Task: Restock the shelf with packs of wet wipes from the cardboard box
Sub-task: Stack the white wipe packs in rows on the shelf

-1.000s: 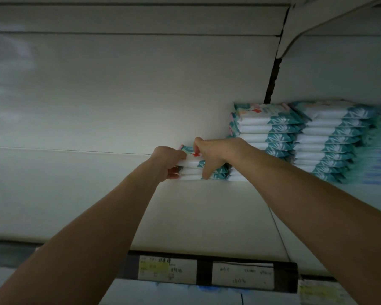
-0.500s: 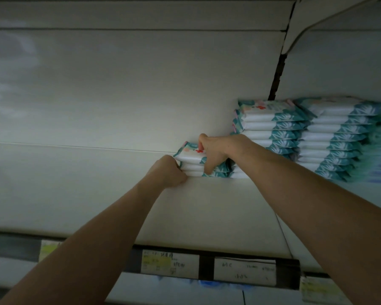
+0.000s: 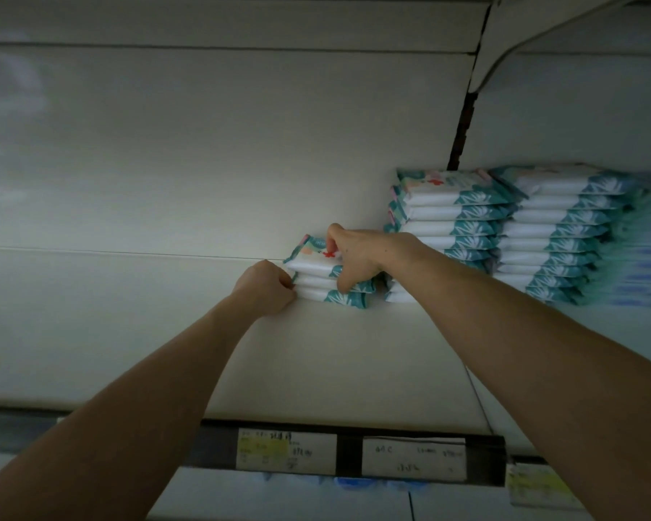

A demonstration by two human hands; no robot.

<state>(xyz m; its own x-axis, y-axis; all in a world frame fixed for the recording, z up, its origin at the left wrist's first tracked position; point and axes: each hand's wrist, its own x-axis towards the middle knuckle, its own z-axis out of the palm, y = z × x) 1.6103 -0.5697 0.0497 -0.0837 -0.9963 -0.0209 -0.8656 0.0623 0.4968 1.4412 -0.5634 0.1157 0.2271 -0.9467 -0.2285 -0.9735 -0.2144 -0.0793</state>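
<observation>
right hand (image 3: 358, 257) grips the wipes stack (image 3: 311, 266); left hand (image 3: 265, 291) fingers (image 3: 285, 284) curled, hold unclear

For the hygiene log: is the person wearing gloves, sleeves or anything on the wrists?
No. The left hand and right hand are bare, without gloves or visible rings. The left forearm and right forearm show no sleeves, watch or bands.

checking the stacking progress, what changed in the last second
The left hand slid down to the lower packs' left ends, fingers curled against them. The top pack of the short stack now tilts, left end raised. The right hand kept gripping that stack from above; the tall stacks beside it stayed put.
</observation>
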